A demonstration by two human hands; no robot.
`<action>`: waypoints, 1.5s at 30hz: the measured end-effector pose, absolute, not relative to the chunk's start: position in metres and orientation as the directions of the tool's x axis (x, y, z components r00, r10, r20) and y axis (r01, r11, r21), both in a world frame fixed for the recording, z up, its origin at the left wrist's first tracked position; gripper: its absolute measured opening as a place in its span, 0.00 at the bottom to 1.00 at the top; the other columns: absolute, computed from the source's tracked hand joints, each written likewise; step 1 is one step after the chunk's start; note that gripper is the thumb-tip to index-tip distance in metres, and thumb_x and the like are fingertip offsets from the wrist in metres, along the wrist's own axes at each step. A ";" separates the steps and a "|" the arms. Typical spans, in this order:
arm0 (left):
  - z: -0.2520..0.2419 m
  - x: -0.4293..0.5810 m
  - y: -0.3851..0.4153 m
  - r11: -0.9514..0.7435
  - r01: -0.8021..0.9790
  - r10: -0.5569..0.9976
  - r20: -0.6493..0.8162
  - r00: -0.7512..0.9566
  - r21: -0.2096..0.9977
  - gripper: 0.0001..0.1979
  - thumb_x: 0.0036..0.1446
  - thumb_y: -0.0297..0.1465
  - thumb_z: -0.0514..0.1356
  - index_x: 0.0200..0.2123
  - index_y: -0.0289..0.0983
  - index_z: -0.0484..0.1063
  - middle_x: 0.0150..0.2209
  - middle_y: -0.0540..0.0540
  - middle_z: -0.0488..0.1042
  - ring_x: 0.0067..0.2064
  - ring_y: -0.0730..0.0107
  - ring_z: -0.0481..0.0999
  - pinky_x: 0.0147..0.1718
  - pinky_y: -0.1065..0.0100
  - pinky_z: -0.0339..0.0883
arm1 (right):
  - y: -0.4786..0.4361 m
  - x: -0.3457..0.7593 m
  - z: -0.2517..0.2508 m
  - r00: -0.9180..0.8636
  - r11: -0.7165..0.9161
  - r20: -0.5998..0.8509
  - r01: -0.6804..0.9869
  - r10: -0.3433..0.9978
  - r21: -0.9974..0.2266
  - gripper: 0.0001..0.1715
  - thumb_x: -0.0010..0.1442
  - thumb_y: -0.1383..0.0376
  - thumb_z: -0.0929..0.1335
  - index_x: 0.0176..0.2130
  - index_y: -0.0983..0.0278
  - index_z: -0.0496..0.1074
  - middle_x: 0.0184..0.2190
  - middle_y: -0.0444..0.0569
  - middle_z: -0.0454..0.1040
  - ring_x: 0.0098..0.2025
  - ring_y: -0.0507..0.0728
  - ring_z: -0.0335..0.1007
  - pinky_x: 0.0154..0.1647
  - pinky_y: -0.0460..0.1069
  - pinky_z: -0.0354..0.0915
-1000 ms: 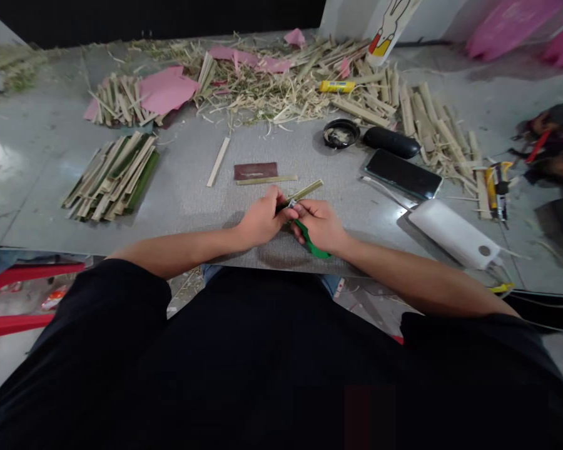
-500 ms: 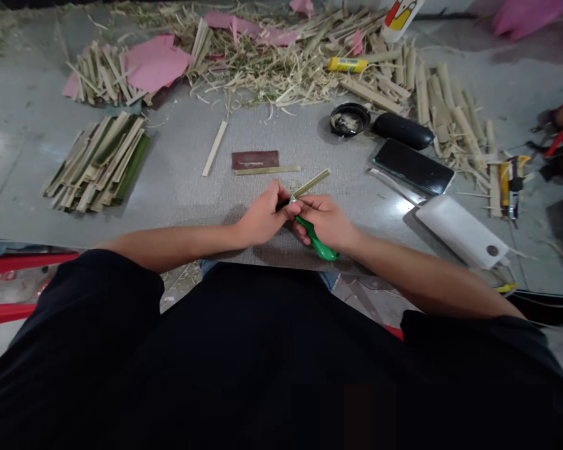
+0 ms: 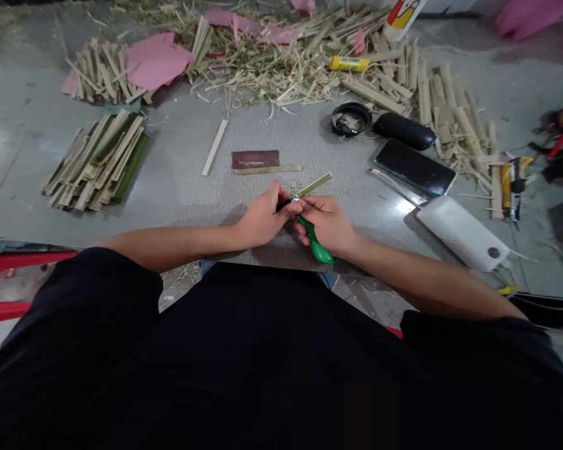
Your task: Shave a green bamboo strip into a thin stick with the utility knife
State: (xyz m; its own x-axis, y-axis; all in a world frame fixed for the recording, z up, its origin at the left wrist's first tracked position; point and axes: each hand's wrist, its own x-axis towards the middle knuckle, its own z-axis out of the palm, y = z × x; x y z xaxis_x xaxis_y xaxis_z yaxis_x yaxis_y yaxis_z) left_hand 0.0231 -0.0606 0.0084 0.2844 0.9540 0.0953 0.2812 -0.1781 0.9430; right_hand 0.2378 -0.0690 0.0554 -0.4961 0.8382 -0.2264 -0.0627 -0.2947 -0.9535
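My right hand (image 3: 329, 222) is closed round the green handle of a cutter knife (image 3: 319, 249). A short bit of bright metal shows at the knife's upper end, between my two hands. My left hand (image 3: 261, 217) is closed in a pinch at the same spot, its thumb close to my right fingers. From there a narrow bamboo strip (image 3: 316, 185) sticks out to the upper right; its lower end is hidden by my fingers. Just beyond my hands, a brown rectangular piece (image 3: 255, 159) lies flat with another bamboo strip (image 3: 268, 169) along its near edge.
A pale strip (image 3: 214, 147) and a stack of bamboo strips (image 3: 96, 161) lie leftward. Shavings (image 3: 272, 72) heap along the back. At right are a black bowl (image 3: 350, 119), dark case (image 3: 405, 130), phone (image 3: 413, 167), white power bank (image 3: 462, 231) and yellow cutter (image 3: 510, 187).
The knife handle has turned slightly more upright, its lower end shifting a little left and down. The strip's outer end has dipped slightly. Both hands keep their grip.
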 end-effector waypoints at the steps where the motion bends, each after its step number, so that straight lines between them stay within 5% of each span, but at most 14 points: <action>1: 0.010 0.023 -0.061 -0.169 0.284 0.956 0.086 0.281 0.944 0.41 0.75 0.74 0.71 0.43 0.46 0.61 0.37 0.50 0.77 0.37 0.63 0.76 0.39 0.58 0.69 | -0.070 0.237 0.055 -0.494 -0.296 -0.227 -0.064 0.839 -0.953 0.28 0.90 0.57 0.76 0.35 0.60 0.73 0.22 0.43 0.72 0.19 0.51 0.68 0.21 0.45 0.66; 15: 0.006 0.022 -0.064 -0.128 0.164 0.948 0.072 0.309 0.978 0.41 0.73 0.73 0.75 0.45 0.47 0.60 0.38 0.51 0.73 0.38 0.63 0.76 0.38 0.58 0.71 | -0.064 0.241 0.054 -0.650 -0.413 -0.276 -0.065 0.708 -0.908 0.21 0.88 0.61 0.74 0.38 0.61 0.76 0.22 0.41 0.70 0.18 0.50 0.64 0.20 0.44 0.64; 25: 0.007 0.023 -0.059 -0.149 0.149 0.947 0.098 0.305 0.978 0.40 0.73 0.70 0.77 0.43 0.46 0.63 0.35 0.51 0.75 0.39 0.63 0.77 0.38 0.60 0.68 | -0.068 0.239 0.055 -0.598 -0.370 -0.262 -0.064 0.758 -0.927 0.23 0.91 0.64 0.71 0.38 0.61 0.73 0.23 0.41 0.71 0.19 0.50 0.66 0.21 0.44 0.65; 31: 0.011 0.024 -0.058 -0.140 0.214 0.960 0.079 0.269 0.967 0.41 0.72 0.70 0.78 0.41 0.45 0.63 0.35 0.51 0.75 0.38 0.65 0.72 0.38 0.60 0.64 | -0.073 0.237 0.054 -0.519 -0.301 -0.215 -0.086 0.827 -0.950 0.26 0.90 0.54 0.76 0.38 0.60 0.74 0.22 0.39 0.69 0.19 0.50 0.65 0.21 0.45 0.65; 39: 0.010 0.022 -0.059 -0.131 0.167 0.950 0.075 0.303 0.977 0.41 0.69 0.71 0.80 0.42 0.46 0.64 0.35 0.51 0.76 0.38 0.63 0.76 0.39 0.58 0.67 | -0.066 0.240 0.057 -0.635 -0.408 -0.284 -0.053 0.718 -0.912 0.23 0.85 0.57 0.78 0.37 0.60 0.75 0.21 0.40 0.70 0.18 0.51 0.64 0.20 0.46 0.63; 45: 0.010 0.025 -0.056 -0.133 0.221 0.959 0.068 0.277 0.966 0.39 0.73 0.70 0.77 0.41 0.46 0.64 0.34 0.51 0.77 0.38 0.63 0.75 0.39 0.58 0.65 | -0.072 0.237 0.052 -0.528 -0.339 -0.236 -0.106 0.816 -0.935 0.26 0.86 0.53 0.79 0.38 0.59 0.74 0.22 0.39 0.70 0.19 0.51 0.65 0.21 0.46 0.64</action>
